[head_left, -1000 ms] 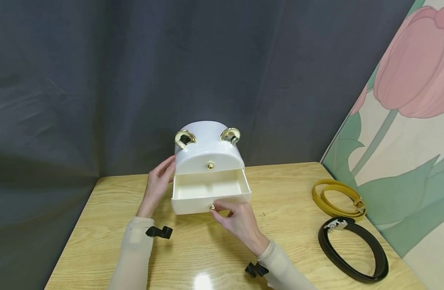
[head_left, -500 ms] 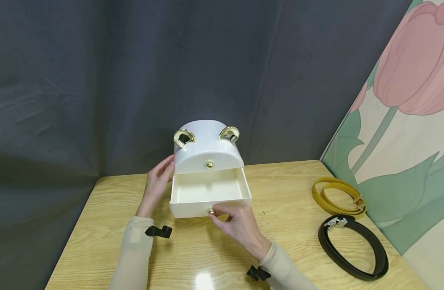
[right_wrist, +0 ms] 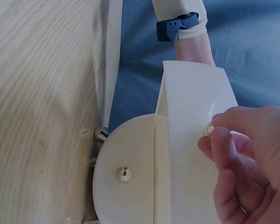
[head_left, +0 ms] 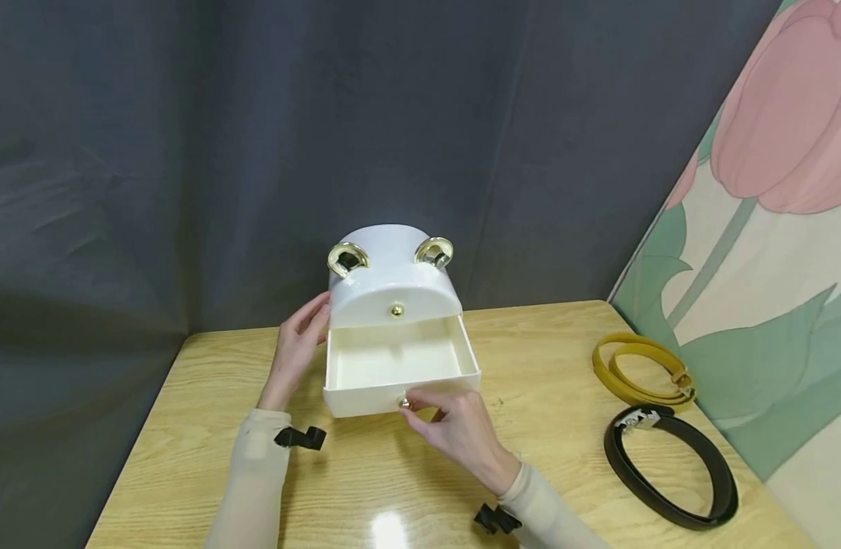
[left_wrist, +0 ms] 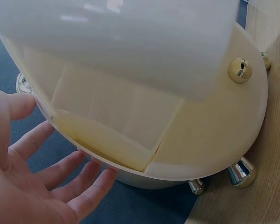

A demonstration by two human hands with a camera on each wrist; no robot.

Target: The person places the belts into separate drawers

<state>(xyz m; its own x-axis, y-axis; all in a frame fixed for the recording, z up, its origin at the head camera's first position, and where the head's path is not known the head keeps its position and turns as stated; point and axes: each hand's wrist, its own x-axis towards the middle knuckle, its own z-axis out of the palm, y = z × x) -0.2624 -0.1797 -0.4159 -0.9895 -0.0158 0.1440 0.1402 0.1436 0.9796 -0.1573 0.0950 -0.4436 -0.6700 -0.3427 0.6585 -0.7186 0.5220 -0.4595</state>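
White glare lay on the bench [head_left: 544, 343] toward its near edge; the curtain [head_left: 324, 137] beyond its far edge was dim; the left wrist view blurred the drawer [left_wrist: 130, 46].

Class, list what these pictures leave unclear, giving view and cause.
Head view: the back of the white box, hidden by its front.
Head view: yellow belt buckle, too small for detail.
Right wrist view: part of the knob, covered by the right hand.
Left wrist view: rest of the left hand, cut off by left edge.
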